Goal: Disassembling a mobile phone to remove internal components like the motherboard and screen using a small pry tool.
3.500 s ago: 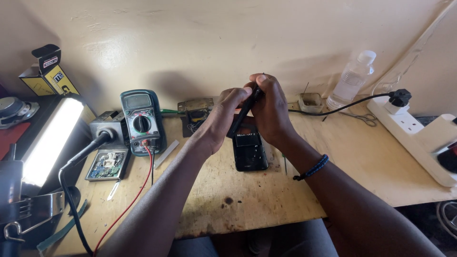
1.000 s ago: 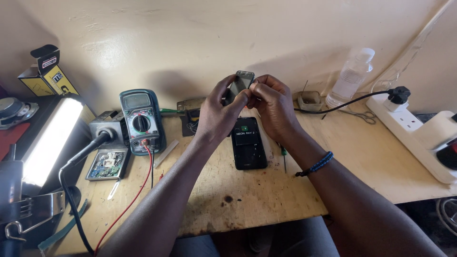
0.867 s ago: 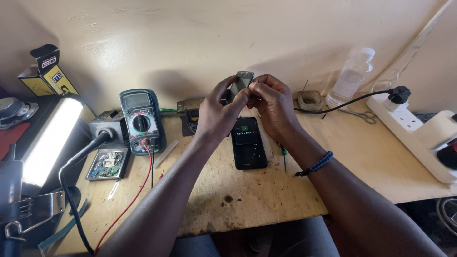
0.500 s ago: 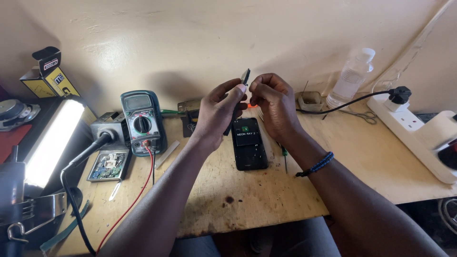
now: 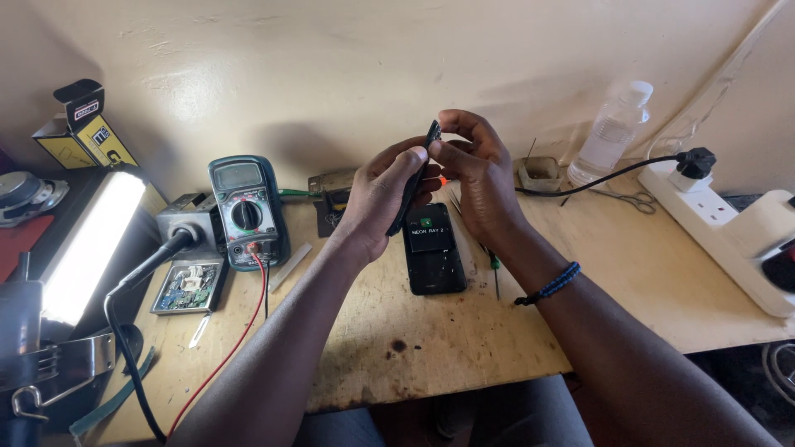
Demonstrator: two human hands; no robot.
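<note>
Both hands are raised over the middle of the wooden bench [image 5: 431, 348]. My left hand [image 5: 383, 197] and my right hand [image 5: 479, 175] together hold a thin dark flat panel [image 5: 416, 177], seen edge-on and standing nearly upright between the fingers. A small orange-red spot shows between the two hands. Directly below them a black phone body [image 5: 432, 248] lies flat on the bench with a label on its upper part. A blue beaded band sits on my right wrist.
A multimeter [image 5: 243, 211] with a red lead stands left of centre, a small circuit board [image 5: 187, 286] beside it. A bright lamp [image 5: 83, 240] is at far left. A clear bottle [image 5: 611, 132], scissors [image 5: 623, 197] and a white power strip [image 5: 729, 232] lie right.
The panel, held face-on a second ago, has been turned edge-on and now stands nearly upright between both hands. The phone body on the bench has not moved.
</note>
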